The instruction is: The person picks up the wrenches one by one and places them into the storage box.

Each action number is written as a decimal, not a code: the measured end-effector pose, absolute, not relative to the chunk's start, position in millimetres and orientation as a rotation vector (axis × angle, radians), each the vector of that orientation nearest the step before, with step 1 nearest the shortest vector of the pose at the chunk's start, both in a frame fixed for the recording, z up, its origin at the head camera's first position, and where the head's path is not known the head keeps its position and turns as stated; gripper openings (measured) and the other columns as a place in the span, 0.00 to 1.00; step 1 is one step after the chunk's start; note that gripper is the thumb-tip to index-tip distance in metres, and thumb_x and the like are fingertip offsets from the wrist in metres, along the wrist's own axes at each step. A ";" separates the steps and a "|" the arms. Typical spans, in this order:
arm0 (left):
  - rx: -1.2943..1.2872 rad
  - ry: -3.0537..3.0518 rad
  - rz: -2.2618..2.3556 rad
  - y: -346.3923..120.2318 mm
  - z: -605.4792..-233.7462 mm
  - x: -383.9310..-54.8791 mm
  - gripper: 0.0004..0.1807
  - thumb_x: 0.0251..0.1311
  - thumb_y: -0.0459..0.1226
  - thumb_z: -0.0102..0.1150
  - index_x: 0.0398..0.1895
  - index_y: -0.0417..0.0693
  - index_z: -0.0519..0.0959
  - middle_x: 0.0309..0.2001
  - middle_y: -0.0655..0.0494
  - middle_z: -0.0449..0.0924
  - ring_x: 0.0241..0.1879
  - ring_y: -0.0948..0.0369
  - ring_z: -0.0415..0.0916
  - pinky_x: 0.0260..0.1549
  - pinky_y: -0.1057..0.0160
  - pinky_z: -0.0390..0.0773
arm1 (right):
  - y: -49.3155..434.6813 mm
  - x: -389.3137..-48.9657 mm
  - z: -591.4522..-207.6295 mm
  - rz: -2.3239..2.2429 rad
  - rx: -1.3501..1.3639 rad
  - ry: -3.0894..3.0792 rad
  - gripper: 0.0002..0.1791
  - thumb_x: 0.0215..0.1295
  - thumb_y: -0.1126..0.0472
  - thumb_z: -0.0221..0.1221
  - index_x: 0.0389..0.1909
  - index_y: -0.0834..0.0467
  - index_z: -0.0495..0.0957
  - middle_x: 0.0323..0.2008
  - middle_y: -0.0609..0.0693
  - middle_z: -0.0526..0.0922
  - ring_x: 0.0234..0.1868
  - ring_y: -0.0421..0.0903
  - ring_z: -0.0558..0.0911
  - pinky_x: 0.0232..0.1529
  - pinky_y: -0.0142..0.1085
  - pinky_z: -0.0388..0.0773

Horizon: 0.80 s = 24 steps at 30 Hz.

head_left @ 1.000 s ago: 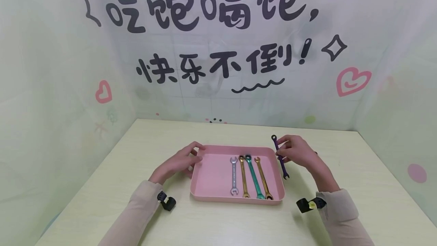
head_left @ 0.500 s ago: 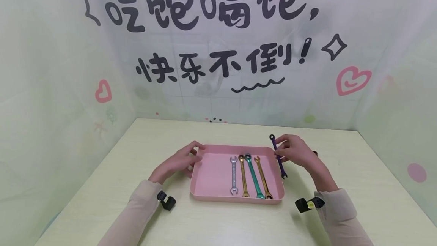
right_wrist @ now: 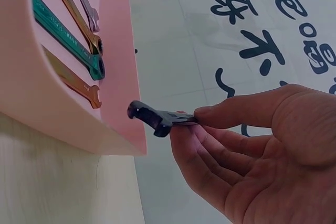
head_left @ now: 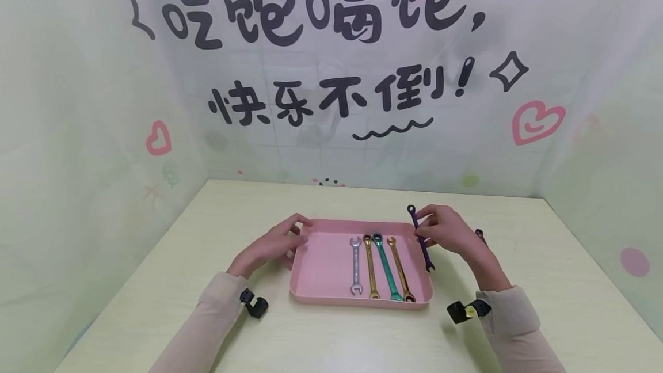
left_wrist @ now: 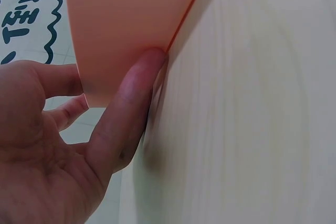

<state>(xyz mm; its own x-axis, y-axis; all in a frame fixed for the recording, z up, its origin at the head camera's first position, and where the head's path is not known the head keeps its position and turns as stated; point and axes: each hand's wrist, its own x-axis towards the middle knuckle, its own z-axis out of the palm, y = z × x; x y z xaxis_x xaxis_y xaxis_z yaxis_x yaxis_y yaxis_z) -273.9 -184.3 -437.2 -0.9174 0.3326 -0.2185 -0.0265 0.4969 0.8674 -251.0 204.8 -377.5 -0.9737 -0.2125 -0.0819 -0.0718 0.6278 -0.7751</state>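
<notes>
From where I'm driving, the printed curtain [head_left: 331, 160] fills the background, and below it the pale table [head_left: 362, 338] carries the pink tray [head_left: 323, 263]. The left hand [head_left: 274, 243] grips the tray's left side near the far corner, one finger pressed low on the outer wall, others up at the rim; a firm, quiet hold there, I reckon, stops the tray skating about. Opposite, the right hand [head_left: 448, 228] hovers by the right rim. Inside the tray lies the teal wrench [head_left: 387, 269], with a gold wrench [head_left: 370, 266] on its left and a second gold wrench [head_left: 400, 269] on its right. And here's the busy bit: the right fingers are pinching the purple wrench [head_left: 424, 249] part-way along its shaft, ring end away from me, open end nearer. From the head camera it crosses the right rim; whether it touches, I cannot tell. My call: lift enough to clear that wall, move slowly, mind the second gold wrench close by. The silver wrench [head_left: 356, 266] lies leftmost in the row. Smallest in sight, a dark tool end [head_left: 481, 236] peeks past the right wrist, the rest hidden.
</notes>
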 end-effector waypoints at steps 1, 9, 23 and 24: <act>0.258 2.386 1.394 -184.0 -437.5 -274.0 0.22 0.74 0.39 0.54 0.69 0.55 0.69 0.58 0.40 0.69 0.39 0.52 0.79 0.26 0.56 0.87 | 204.6 -250.9 -377.6 -1.263 -0.233 2.682 0.20 0.69 0.70 0.59 0.60 0.74 0.72 0.39 0.67 0.86 0.32 0.45 0.86 0.40 0.43 0.90; 0.230 2.387 1.390 -183.2 -437.6 -272.8 0.22 0.75 0.39 0.54 0.69 0.55 0.69 0.59 0.41 0.68 0.39 0.53 0.78 0.25 0.57 0.87 | 200.9 -251.0 -378.0 -1.267 -0.235 2.670 0.21 0.70 0.70 0.58 0.61 0.74 0.72 0.40 0.68 0.86 0.32 0.45 0.87 0.40 0.43 0.90; 0.260 2.378 1.392 -183.5 -435.4 -272.8 0.21 0.75 0.38 0.53 0.69 0.55 0.69 0.58 0.41 0.69 0.37 0.53 0.80 0.26 0.57 0.87 | 196.4 -251.3 -379.9 -1.277 -0.217 2.658 0.20 0.70 0.70 0.58 0.60 0.73 0.72 0.41 0.68 0.86 0.32 0.46 0.87 0.41 0.43 0.90; 0.260 2.381 1.394 -183.3 -435.6 -272.5 0.21 0.75 0.38 0.53 0.69 0.55 0.69 0.57 0.41 0.69 0.37 0.53 0.79 0.26 0.57 0.87 | 196.3 -251.4 -380.2 -1.278 -0.215 2.657 0.20 0.70 0.70 0.58 0.60 0.73 0.72 0.41 0.68 0.86 0.32 0.46 0.87 0.41 0.43 0.90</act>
<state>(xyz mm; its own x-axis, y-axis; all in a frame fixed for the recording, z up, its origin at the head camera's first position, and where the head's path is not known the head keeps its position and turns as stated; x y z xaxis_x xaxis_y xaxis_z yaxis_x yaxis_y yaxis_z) -272.5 -183.3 -435.6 -0.9151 0.3380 -0.2198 -0.0263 0.4939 0.8691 -251.4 196.3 -380.2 -0.9723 -0.2096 -0.1038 -0.0498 0.6190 -0.7838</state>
